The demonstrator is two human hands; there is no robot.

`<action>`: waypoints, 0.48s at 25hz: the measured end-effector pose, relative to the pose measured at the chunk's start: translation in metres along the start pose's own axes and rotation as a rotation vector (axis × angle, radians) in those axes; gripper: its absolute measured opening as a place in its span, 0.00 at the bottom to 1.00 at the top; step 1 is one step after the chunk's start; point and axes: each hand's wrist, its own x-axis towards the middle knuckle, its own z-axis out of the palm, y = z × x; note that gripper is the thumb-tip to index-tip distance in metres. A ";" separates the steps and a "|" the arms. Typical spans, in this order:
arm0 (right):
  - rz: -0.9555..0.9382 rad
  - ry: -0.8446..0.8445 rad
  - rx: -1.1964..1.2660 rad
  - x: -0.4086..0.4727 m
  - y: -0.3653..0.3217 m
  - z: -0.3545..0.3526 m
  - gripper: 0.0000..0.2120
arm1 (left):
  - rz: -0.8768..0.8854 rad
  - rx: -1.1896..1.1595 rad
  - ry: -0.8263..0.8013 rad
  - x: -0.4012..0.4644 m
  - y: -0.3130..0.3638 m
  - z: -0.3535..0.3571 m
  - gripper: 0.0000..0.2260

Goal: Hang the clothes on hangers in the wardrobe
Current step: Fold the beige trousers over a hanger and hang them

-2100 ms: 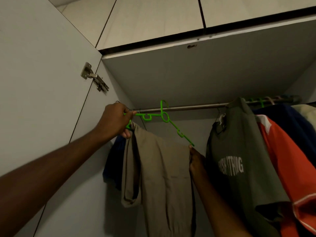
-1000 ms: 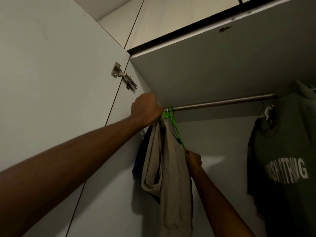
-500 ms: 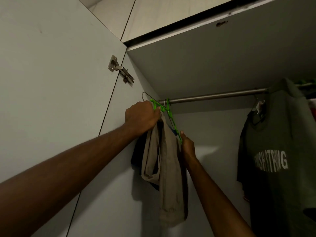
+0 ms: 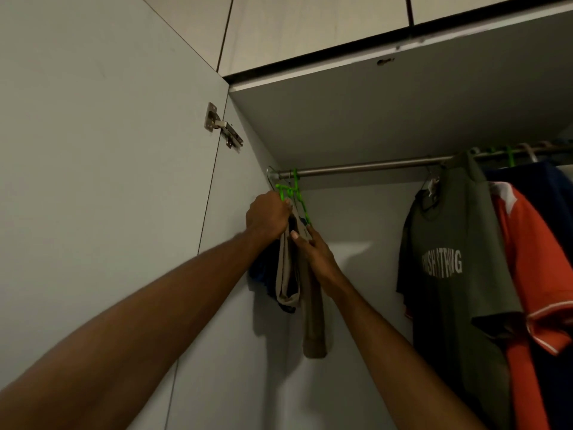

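Observation:
A green plastic hanger (image 4: 294,193) hooks over the metal rail (image 4: 366,166) at its far left end, against the wardrobe's side wall. Beige trousers (image 4: 311,305) are draped on it and hang down folded. My left hand (image 4: 269,216) grips the hanger's left end and the top of the cloth. Just below and to the right, my right hand (image 4: 314,252) holds the trousers under the hanger's right arm, fingers curled into the cloth. A dark blue garment (image 4: 263,274) hangs behind the trousers, mostly hidden.
An olive T-shirt with white lettering (image 4: 449,268) hangs further right on the rail, then an orange shirt (image 4: 533,268) and a navy garment (image 4: 539,181). The open wardrobe door (image 4: 108,181) with its hinge (image 4: 221,127) stands at the left. Bare rail runs between the trousers and the olive shirt.
The hanger with the trousers has slid left along the rail to the side wall and turned edge-on. My right hand has moved up and closer to my left hand.

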 end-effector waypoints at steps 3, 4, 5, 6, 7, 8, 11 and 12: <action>0.022 0.025 -0.139 -0.031 -0.007 0.012 0.36 | 0.059 0.048 -0.042 -0.009 -0.016 -0.005 0.13; 0.014 0.035 -0.193 -0.044 -0.008 0.015 0.34 | 0.068 0.080 -0.051 -0.015 -0.021 -0.009 0.12; -0.002 0.034 -0.258 -0.057 -0.008 0.017 0.33 | 0.092 0.127 -0.061 -0.021 -0.026 -0.013 0.11; -0.016 0.028 -0.365 -0.067 -0.006 0.016 0.33 | 0.125 0.196 -0.073 -0.029 -0.029 -0.016 0.09; -0.019 0.024 -0.519 -0.077 -0.003 0.014 0.34 | 0.159 0.268 -0.092 -0.039 -0.033 -0.019 0.08; -0.015 0.018 -0.669 -0.085 0.001 0.012 0.36 | 0.175 0.326 -0.111 -0.049 -0.037 -0.023 0.08; 0.006 0.000 -0.824 -0.115 0.014 0.008 0.35 | 0.158 0.391 -0.197 -0.089 -0.047 -0.032 0.09; 0.007 0.004 -0.834 -0.127 0.018 0.007 0.34 | 0.150 0.397 -0.210 -0.104 -0.049 -0.035 0.05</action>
